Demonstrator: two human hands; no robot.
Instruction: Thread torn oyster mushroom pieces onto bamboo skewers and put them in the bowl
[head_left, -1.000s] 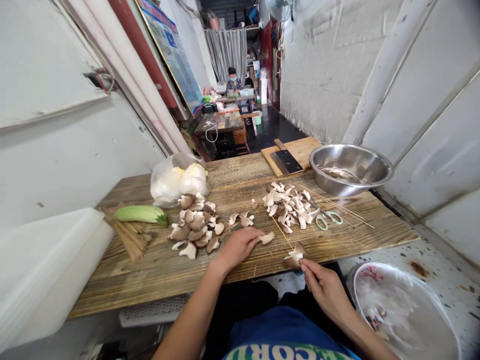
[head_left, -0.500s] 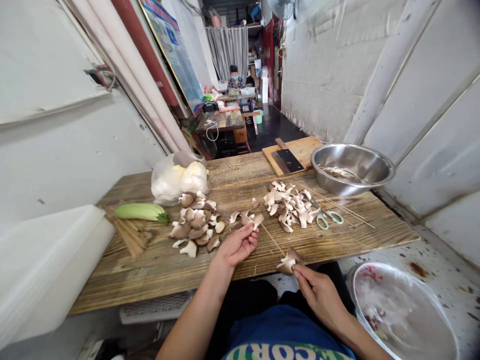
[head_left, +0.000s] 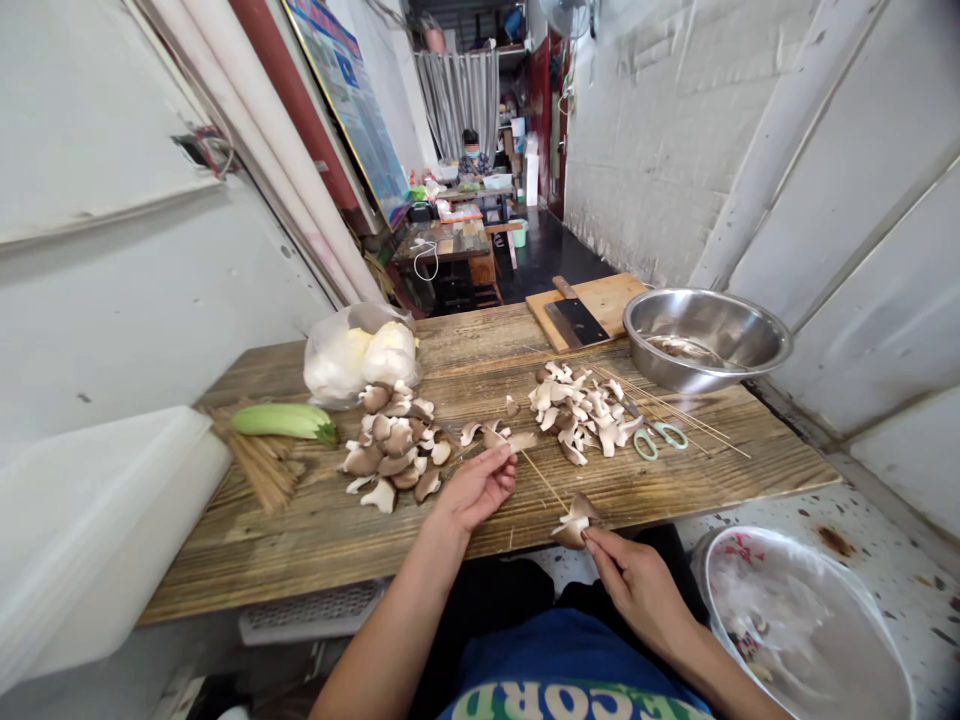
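The left hand (head_left: pixel 480 487) pinches a mushroom piece (head_left: pixel 519 441); the right hand (head_left: pixel 628 572), at its four o'clock and well apart, grips a skewer (head_left: pixel 546 478) bearing mushroom (head_left: pixel 576 521). On the worktop (head_left: pixel 300 545), the scissors (head_left: pixel 660 436) lie at the right hand's one o'clock.

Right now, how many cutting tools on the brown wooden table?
2: a wooden-handled black cleaver lying on the light wooden board, and metal scissors with pale green handles on the table by the right-hand heap of grey-brown mushroom pieces. Others may be hidden.
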